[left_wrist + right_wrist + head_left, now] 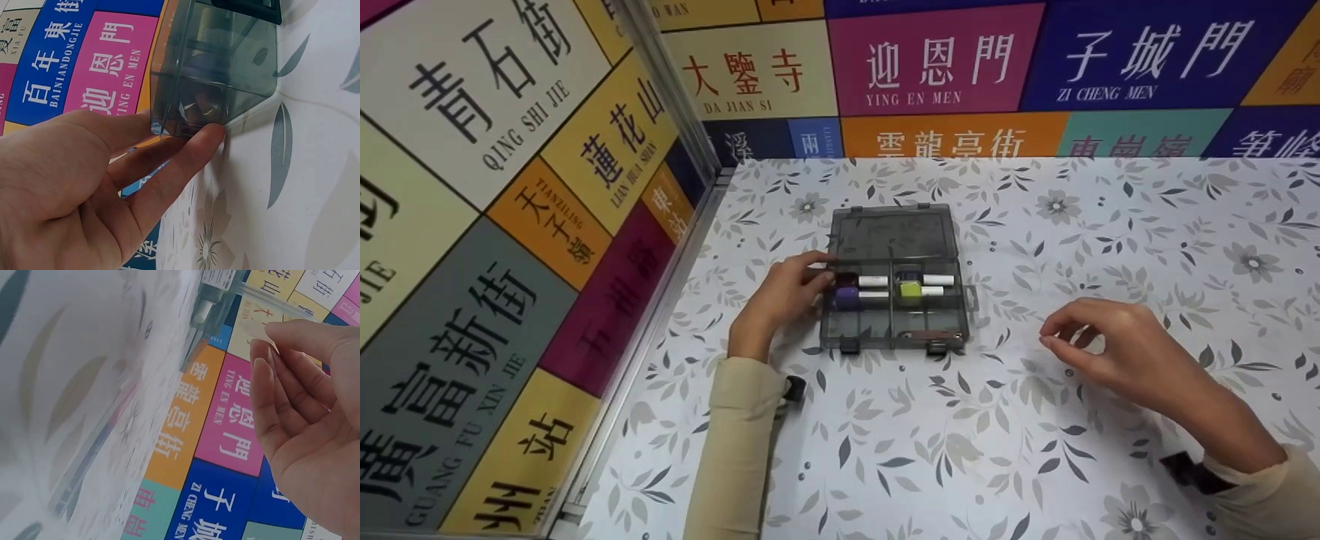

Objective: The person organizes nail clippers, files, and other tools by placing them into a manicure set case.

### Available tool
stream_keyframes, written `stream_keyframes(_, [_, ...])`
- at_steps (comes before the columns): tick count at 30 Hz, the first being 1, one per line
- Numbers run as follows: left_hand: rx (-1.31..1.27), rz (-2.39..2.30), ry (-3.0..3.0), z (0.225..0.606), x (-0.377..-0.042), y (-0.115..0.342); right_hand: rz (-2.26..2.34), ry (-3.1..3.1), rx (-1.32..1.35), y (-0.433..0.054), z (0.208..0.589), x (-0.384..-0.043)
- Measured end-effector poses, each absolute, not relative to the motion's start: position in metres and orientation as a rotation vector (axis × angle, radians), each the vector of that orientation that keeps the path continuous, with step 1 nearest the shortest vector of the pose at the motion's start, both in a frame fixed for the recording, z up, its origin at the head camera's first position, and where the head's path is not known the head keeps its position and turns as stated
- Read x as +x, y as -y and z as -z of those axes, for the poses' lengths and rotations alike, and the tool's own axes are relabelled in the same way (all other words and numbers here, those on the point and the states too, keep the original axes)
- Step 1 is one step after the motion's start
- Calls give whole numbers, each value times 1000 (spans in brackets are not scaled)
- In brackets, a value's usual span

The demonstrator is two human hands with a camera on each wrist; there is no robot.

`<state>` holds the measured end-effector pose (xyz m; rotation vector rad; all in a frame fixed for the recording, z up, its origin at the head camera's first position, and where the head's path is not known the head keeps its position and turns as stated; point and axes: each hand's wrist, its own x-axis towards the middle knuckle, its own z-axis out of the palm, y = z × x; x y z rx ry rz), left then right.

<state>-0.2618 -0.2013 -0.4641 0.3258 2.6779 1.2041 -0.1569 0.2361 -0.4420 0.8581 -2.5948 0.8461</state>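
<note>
On the leafy-print tabletop [1035, 465], we've got a smoky plastic box [892, 315], lid [894, 234] laid back, white-capped bottles [910, 289] inside. We're guessing it's light and stiff but a bit slick, and tipping could set the bottles sliding. Our left hand [780, 294] rests fairly straight fingers against the left side by the hinge — decent for steadying. Right hand [1121, 349] hovers well off, loosely curled, nothing visible in it. For lifting, we'd take both side walls — the lid and latches [849, 345] look flimsier.
</note>
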Motion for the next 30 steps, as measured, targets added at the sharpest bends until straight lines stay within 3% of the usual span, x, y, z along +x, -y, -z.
stream_keyframes(30, [322, -1185, -2689, 463, -261, 201, -1028, 2687, 999, -157, 435, -182])
